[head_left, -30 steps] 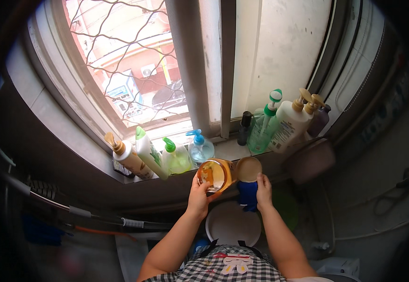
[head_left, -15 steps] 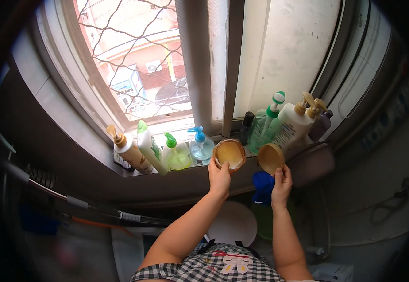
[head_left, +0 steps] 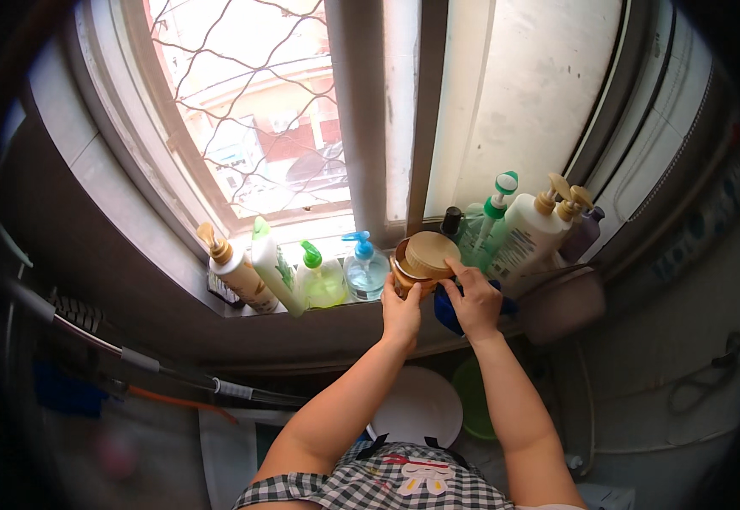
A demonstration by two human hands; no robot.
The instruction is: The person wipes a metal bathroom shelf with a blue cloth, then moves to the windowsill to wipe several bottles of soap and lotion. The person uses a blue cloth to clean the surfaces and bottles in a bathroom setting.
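Note:
My left hand (head_left: 401, 313) grips a round tan jar (head_left: 406, 274) at the windowsill (head_left: 336, 310), just right of the bottle row. My right hand (head_left: 474, 299) holds the jar's flat tan lid (head_left: 432, 253) tilted over the jar's mouth, touching its rim. A blue cloth (head_left: 448, 311) is bunched under my right palm. Both forearms reach up from the lower edge.
On the sill left of the jar stand a cream pump bottle (head_left: 236, 274), a white-green tube (head_left: 275, 270), a green pump bottle (head_left: 322, 279) and a clear blue-pump bottle (head_left: 365, 270). To the right stand a dark bottle (head_left: 451, 223) and several pump bottles (head_left: 523, 234). A white basin (head_left: 417, 406) lies below.
Both hands rose toward the windowsill. The lid, held apart to the right of the jar before, now rests tilted on the jar's mouth.

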